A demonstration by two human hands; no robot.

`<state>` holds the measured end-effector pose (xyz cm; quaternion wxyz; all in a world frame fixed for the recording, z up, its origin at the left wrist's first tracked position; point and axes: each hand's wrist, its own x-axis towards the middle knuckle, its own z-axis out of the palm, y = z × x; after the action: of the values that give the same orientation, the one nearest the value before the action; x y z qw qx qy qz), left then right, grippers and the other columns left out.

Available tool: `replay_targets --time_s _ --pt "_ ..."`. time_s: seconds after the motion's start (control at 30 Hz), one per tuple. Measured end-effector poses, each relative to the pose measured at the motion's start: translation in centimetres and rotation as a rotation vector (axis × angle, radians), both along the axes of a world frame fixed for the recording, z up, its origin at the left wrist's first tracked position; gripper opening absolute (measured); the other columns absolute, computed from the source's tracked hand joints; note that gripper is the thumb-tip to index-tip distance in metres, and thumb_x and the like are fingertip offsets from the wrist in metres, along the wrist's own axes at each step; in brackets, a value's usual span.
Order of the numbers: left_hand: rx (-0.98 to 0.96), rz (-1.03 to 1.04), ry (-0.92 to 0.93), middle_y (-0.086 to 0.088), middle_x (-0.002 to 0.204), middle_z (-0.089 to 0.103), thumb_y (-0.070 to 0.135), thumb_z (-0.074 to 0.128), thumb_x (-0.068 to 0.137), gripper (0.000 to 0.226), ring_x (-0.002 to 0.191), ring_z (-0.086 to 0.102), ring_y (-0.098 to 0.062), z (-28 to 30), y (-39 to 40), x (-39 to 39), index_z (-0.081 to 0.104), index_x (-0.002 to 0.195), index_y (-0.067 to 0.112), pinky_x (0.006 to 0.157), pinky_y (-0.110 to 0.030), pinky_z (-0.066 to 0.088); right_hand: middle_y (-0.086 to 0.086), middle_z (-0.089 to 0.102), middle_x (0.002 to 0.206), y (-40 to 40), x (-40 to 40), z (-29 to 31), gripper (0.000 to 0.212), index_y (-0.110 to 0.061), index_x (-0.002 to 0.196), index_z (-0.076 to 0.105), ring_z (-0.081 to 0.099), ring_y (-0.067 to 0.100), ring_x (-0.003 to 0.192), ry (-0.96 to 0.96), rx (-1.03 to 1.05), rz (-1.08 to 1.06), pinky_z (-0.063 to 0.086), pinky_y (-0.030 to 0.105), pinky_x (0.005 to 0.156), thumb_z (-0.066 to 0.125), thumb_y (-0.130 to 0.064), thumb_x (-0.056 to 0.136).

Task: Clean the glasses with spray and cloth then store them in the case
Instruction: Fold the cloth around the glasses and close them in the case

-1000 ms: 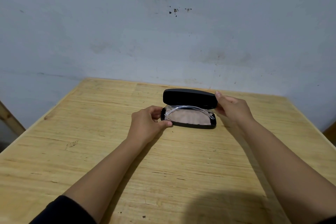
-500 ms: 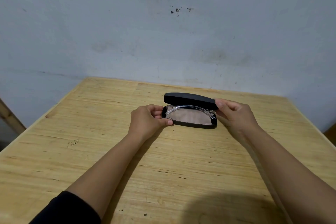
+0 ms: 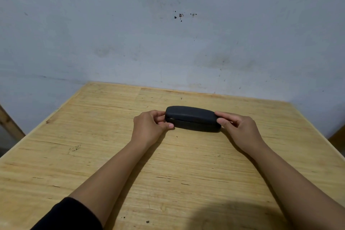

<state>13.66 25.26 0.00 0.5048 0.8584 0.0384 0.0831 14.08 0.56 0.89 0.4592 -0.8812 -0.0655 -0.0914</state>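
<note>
Case (image 3: pixel 192 117): black, matt, fine-grained pebbled skin, looks like plastic or faux leather, can't tell which. No gloss. Table (image 3: pixel 93 155): pale raw-looking wood, plywood-type face, long streaky grain running left-right, dull finish, small dark nicks and scuffs in lower centre of frame. Wall (image 3: pixel 168 43): painted plaster, flat matt grey-white, stained and smudged, a few dark chipped specks upper centre. Sleeve (image 3: pixel 71 214) at lower left: black matt cloth.

I am seeing both forearms reaching forward; the left hand (image 3: pixel 149 127) and right hand (image 3: pixel 240 129) are pinching with curled fingers, facing each other.
</note>
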Motion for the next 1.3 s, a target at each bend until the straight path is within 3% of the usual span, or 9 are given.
replay_targets --time_s 0.1,0.17,0.3,0.4,0.53,0.77,0.9,1.1,1.3 --pt "0.026 -0.018 -0.017 0.002 0.097 0.073 0.014 0.08 0.066 0.051 0.07 0.058 0.013 0.0 -0.1 -0.1 0.063 0.114 0.015 0.083 -0.008 0.044 -0.002 0.066 0.118 0.1 -0.4 -0.4 0.029 -0.017 0.117 0.065 0.054 0.003 0.109 -0.033 -0.084 -0.006 0.033 -0.007 0.081 0.061 -0.017 0.088" --pt "0.046 -0.02 -0.027 0.002 0.096 0.073 0.016 0.08 0.067 0.051 0.071 0.057 0.012 0.0 -0.1 -0.1 0.063 0.114 0.015 0.089 -0.015 0.046 -0.002 0.064 0.122 0.2 -0.6 -0.3 0.032 -0.017 0.12 0.063 0.053 0.005 0.114 -0.02 -0.089 0.005 0.03 -0.009 0.083 0.062 -0.018 0.088" --pt "0.101 -0.013 -0.059 0.003 0.098 0.072 0.024 0.079 0.069 0.055 0.078 0.057 0.006 0.0 -0.2 -0.4 0.06 0.12 0.019 0.089 -0.014 0.04 -0.007 0.056 0.128 0.5 -1.4 -0.1 0.054 -0.022 0.129 0.055 0.047 0.001 0.114 0.086 -0.045 0.026 0.034 0.012 0.098 0.073 -0.023 0.078" --pt "0.123 -0.01 -0.07 0.003 0.102 0.072 0.028 0.074 0.074 0.055 0.092 0.056 0.0 0.1 -0.3 -0.5 0.054 0.126 0.024 0.09 -0.013 0.033 0.0 0.056 0.134 1.1 -1.8 -0.2 0.061 -0.023 0.131 0.053 0.054 0.009 0.115 0.094 -0.02 -0.02 0.037 0.017 0.098 0.076 -0.018 0.075" --pt "0.101 0.012 -0.086 0.002 0.101 0.072 0.027 0.071 0.079 0.05 0.1 0.058 -0.005 0.2 -0.6 -0.3 0.054 0.126 0.025 0.087 -0.011 0.031 0.004 0.053 0.137 1.7 -1.5 -0.2 0.056 -0.02 0.131 0.052 0.055 0.014 0.117 0.106 0.069 -0.085 0.038 0.014 0.092 0.072 -0.014 0.079" --pt "0.012 0.1 -0.179 0.002 0.109 0.069 0.022 0.071 0.079 0.047 0.078 0.051 0.007 1.5 -2.0 2.8 0.056 0.124 0.018 0.09 -0.012 0.034 -0.001 0.056 0.134 2.5 1.5 1.5 0.051 -0.021 0.132 0.052 0.051 0.003 0.107 0.021 0.209 -0.18 0.037 0.016 0.096 0.066 -0.012 0.084" --pt "-0.045 0.112 -0.171 0.002 0.103 0.071 0.017 0.07 0.081 0.04 0.091 0.059 -0.002 2.3 -2.6 6.1 0.061 0.12 0.017 0.088 -0.011 0.035 -0.001 0.054 0.136 2.8 5.0 2.5 0.049 -0.02 0.133 0.051 0.051 0.008 0.118 -0.017 0.165 -0.214 0.035 0.014 0.097 0.063 -0.012 0.086" --pt "0.041 0.125 -0.127 -0.001 0.105 0.071 0.019 0.067 0.083 0.038 0.093 0.06 -0.008 1.3 -3.1 10.3 0.06 0.12 0.017 0.084 -0.014 0.036 -0.005 0.051 0.14 3.3 9.7 1.4 0.048 -0.023 0.132 0.052 0.051 0.013 0.119 0.024 0.163 -0.273 0.039 0.026 0.1 0.063 -0.014 0.087" --pt "0.141 0.115 -0.092 -0.004 0.108 0.07 0.022 0.066 0.084 0.041 0.103 0.059 -0.014 0.3 -2.8 12.2 0.057 0.123 0.016 0.079 -0.003 0.022 -0.001 0.051 0.139 3.4 11.9 -0.2 0.043 -0.016 0.129 0.055 0.047 0.015 0.126 0.054 0.051 -0.247 0.028 0.015 0.096 0.062 -0.009 0.087"
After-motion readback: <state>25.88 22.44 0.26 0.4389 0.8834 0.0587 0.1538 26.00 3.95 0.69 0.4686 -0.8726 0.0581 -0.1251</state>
